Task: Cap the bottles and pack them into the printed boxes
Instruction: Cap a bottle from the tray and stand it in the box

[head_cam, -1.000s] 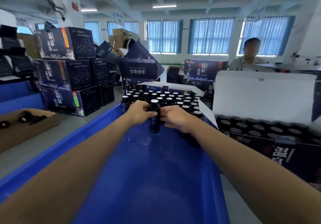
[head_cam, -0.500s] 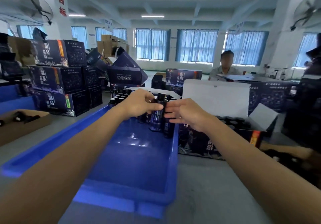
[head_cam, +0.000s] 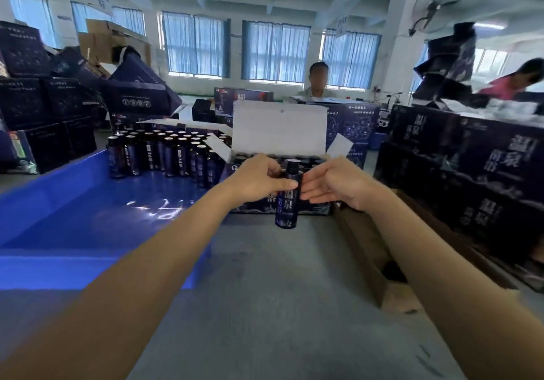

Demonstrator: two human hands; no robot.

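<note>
A dark bottle (head_cam: 288,203) with a blue printed label and a black cap hangs upright above the grey table. My left hand (head_cam: 259,177) grips it just below the cap, thumb across its front. My right hand (head_cam: 335,182) lies against the bottle's right side with its fingers stretched out. Right behind the bottle stands an open printed box (head_cam: 253,205) with its white lid flap (head_cam: 279,129) raised; dark capped bottles (head_cam: 245,155) fill its far rows. Several more bottles (head_cam: 164,152) stand at the far end of the blue tray (head_cam: 59,203).
A long brown cardboard box (head_cam: 368,247) lies to the right of my arms. Stacked printed boxes (head_cam: 477,173) wall off the right side, and more boxes (head_cam: 44,114) pile up at the left. Two people work at the back.
Both hands have carried the bottle rightward out of the blue tray to the front of the open printed box. The view has swung right with them.
</note>
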